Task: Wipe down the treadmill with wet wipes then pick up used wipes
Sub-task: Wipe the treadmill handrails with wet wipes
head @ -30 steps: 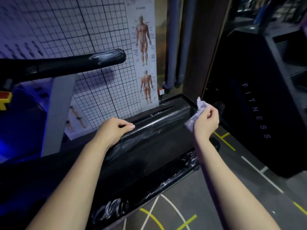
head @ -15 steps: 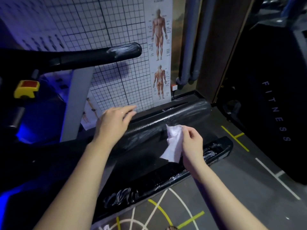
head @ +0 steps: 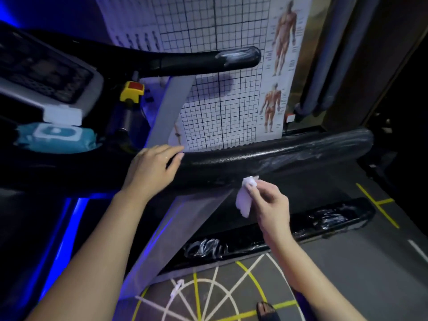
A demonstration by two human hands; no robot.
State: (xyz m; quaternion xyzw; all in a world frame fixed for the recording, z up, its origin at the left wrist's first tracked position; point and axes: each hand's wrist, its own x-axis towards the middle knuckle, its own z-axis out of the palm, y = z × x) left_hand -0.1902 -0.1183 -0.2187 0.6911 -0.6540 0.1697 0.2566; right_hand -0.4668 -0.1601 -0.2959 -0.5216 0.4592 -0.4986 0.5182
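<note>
On the near handrail of the treadmill, my left hand rests with fingers relaxed; my right hand pinches a wet wipe at the rail's lower edge. Wiping is in hand, I judge; next, a sweep along it.

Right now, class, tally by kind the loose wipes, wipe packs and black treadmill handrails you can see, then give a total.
Loose wipes: 2 (held wipe in the right hand, floor wipe)
Wipe packs: 1 (wipe pack)
Black handrails: 2 (far handrail, near handrail)
Total: 5
</note>
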